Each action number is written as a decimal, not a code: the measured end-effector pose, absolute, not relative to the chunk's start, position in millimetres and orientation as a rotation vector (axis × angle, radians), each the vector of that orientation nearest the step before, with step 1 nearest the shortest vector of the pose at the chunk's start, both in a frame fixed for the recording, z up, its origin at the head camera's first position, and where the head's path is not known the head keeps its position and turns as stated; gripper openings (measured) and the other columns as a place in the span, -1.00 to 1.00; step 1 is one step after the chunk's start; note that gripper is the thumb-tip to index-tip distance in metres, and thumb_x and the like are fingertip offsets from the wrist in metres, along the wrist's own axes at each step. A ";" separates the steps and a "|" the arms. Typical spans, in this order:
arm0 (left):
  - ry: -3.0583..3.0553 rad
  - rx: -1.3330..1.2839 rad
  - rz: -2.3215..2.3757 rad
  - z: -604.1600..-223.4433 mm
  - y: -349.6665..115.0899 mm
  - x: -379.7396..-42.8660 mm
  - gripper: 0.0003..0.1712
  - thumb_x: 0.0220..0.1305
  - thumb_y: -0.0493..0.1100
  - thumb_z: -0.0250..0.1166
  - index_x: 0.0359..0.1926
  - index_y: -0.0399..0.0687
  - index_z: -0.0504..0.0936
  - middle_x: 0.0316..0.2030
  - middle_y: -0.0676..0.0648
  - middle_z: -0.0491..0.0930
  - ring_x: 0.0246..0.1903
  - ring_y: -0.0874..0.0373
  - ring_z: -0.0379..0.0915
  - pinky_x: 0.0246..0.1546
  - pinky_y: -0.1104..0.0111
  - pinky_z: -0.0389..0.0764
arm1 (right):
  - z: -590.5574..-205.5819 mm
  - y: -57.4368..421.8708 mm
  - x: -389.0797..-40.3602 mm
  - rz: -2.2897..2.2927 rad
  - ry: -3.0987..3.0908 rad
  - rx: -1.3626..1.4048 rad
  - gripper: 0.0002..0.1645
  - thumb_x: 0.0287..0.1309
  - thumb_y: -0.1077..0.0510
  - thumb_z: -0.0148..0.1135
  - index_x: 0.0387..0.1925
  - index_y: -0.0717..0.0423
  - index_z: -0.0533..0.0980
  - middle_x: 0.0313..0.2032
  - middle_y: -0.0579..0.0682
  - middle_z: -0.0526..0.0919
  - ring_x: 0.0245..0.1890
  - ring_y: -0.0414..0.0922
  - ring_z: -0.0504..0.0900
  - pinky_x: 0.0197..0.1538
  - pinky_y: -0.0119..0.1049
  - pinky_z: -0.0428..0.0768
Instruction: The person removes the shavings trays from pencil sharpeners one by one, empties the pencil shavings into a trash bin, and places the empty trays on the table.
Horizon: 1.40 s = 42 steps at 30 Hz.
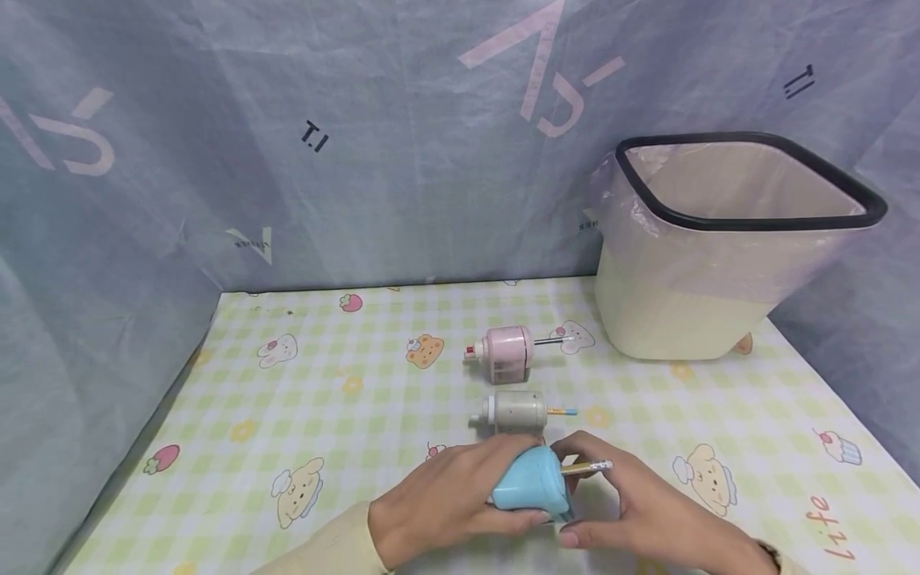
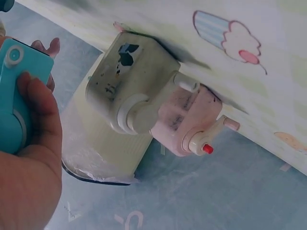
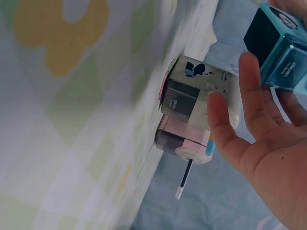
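Observation:
In the head view my left hand (image 1: 449,491) grips a blue crank pencil sharpener (image 1: 530,483), its body tilted. A pencil (image 1: 585,468) with a patterned end sticks out of the sharpener's right side. My right hand (image 1: 640,503) is just right of the sharpener, thumb and fingers spread around that end. The right wrist view shows its fingers extended close to the sharpener's translucent shavings drawer (image 3: 288,69). Just beyond the hands, a grey-beige sharpener (image 1: 519,410) holds a yellow pencil with a blue end (image 1: 562,412). Farther back, a pink sharpener (image 1: 509,353) holds a dark pencil (image 1: 552,341).
A tall cream waste bin (image 1: 668,303) with a black rim and plastic liner stands at the back right of the table. A checked cloth with cartoon prints (image 1: 323,423) covers the table. Blue-grey fabric (image 1: 402,160) hangs behind and at the sides.

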<state>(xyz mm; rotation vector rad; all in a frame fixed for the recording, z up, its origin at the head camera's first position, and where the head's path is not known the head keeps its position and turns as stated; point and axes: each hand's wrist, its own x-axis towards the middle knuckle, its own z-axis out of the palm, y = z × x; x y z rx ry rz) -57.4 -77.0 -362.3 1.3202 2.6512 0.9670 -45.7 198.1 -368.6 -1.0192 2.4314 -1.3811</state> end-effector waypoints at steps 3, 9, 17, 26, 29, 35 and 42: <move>2.652 1.316 0.982 -360.0 -78.2 -57.1 -0.32 0.46 0.29 0.37 0.40 0.11 0.43 -0.11 0.19 0.57 -0.25 0.42 0.44 -0.23 0.65 0.45 | -368.5 194.6 -45.1 -1.420 2.462 -1.045 -0.30 0.20 -0.01 0.63 0.29 -0.24 0.47 0.13 -0.23 0.64 0.09 -0.20 0.64 0.14 -0.28 0.62; 2.663 1.357 0.983 -356.5 -79.3 -56.6 -0.33 0.44 0.26 0.39 0.38 0.10 0.44 -0.11 0.18 0.56 -0.26 0.42 0.43 -0.25 0.64 0.46 | -369.2 189.0 -45.3 -1.497 2.505 -1.131 -0.34 0.15 0.06 0.67 0.21 -0.19 0.52 0.05 -0.21 0.66 0.01 -0.20 0.66 0.05 -0.27 0.66; 2.681 1.429 0.945 -355.6 -79.6 -55.9 -0.29 0.42 0.24 0.42 0.41 0.06 0.44 -0.05 0.15 0.60 -0.21 0.42 0.45 -0.17 0.63 0.48 | -372.0 187.0 -43.5 -1.576 2.484 -1.135 -0.36 0.08 0.13 0.70 0.15 -0.16 0.55 0.00 -0.18 0.68 -0.06 -0.18 0.69 -0.06 -0.25 0.70; 2.694 1.486 0.913 -356.1 -79.2 -56.1 -0.26 0.42 0.23 0.42 0.42 0.00 0.44 0.00 0.13 0.63 -0.19 0.42 0.46 -0.13 0.63 0.49 | -371.5 188.0 -39.9 -1.575 2.457 -1.032 -0.42 0.14 0.09 0.67 0.14 -0.18 0.56 -0.01 -0.19 0.71 -0.04 -0.18 0.72 -0.02 -0.22 0.72; 2.687 1.487 0.909 -356.4 -79.1 -56.2 -0.26 0.42 0.23 0.42 0.42 -0.01 0.44 0.00 0.12 0.63 -0.20 0.42 0.46 -0.15 0.64 0.49 | -371.2 188.6 -38.9 -1.556 2.461 -1.002 -0.44 0.16 0.06 0.66 0.14 -0.20 0.57 0.00 -0.21 0.71 -0.01 -0.18 0.73 0.01 -0.20 0.72; 2.685 1.496 0.878 -357.0 -79.2 -56.5 -0.26 0.42 0.21 0.43 0.43 -0.01 0.44 0.06 0.10 0.63 -0.18 0.40 0.48 -0.15 0.64 0.48 | -370.7 190.2 -38.0 -1.513 2.481 -0.975 -0.44 0.18 0.01 0.65 0.15 -0.21 0.57 0.01 -0.24 0.72 0.03 -0.18 0.73 0.06 -0.18 0.71; 2.697 1.544 0.842 -357.3 -79.9 -57.0 -0.23 0.39 0.19 0.46 0.42 -0.06 0.43 0.07 0.06 0.64 -0.17 0.36 0.51 -0.11 0.61 0.52 | -371.8 191.2 -37.2 -1.497 2.487 -0.979 -0.44 0.19 0.01 0.64 0.17 -0.21 0.57 0.03 -0.24 0.72 0.04 -0.18 0.73 0.07 -0.18 0.69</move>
